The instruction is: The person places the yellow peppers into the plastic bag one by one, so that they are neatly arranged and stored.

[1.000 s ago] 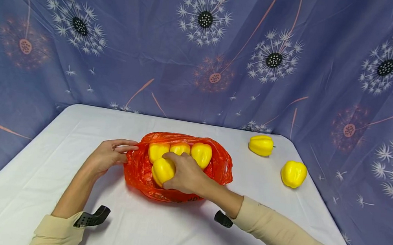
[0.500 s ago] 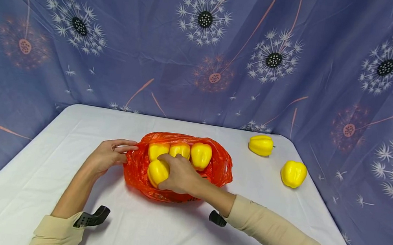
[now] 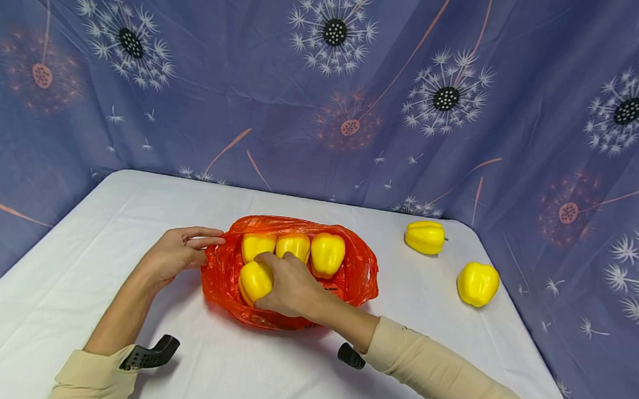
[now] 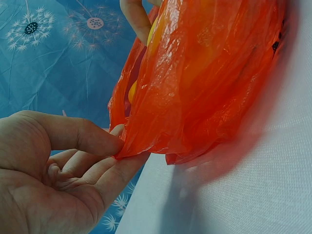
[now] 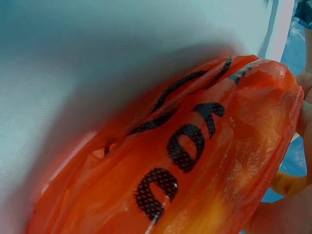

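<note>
A red plastic bag [image 3: 360, 274] lies open on the table, its mouth facing up. My left hand [image 3: 178, 255] pinches the bag's left edge between thumb and fingers, as the left wrist view shows at the bag's corner [image 4: 146, 139]. Inside the bag's mouth, my right hand [image 3: 294, 291] grips a yellow bell pepper [image 3: 254, 282] at the front left. Behind it sit three more yellow bell peppers, a left one [image 3: 258, 245], a middle one [image 3: 294, 244] and a right one [image 3: 327, 255]. Black lettering [image 5: 186, 147] marks the bag's front in the right wrist view.
Two yellow bell peppers are outside the bag on the right: one on its side [image 3: 425, 236] near the back edge, another [image 3: 477, 284] near the right edge. A white cloth covers the table [image 3: 211, 369]. A blue dandelion-print curtain [image 3: 222, 74] hangs behind and at both sides.
My right hand has moved left and slightly down inside the bag, carrying the bell pepper to the front left. My left hand keeps its place at the bag's edge.
</note>
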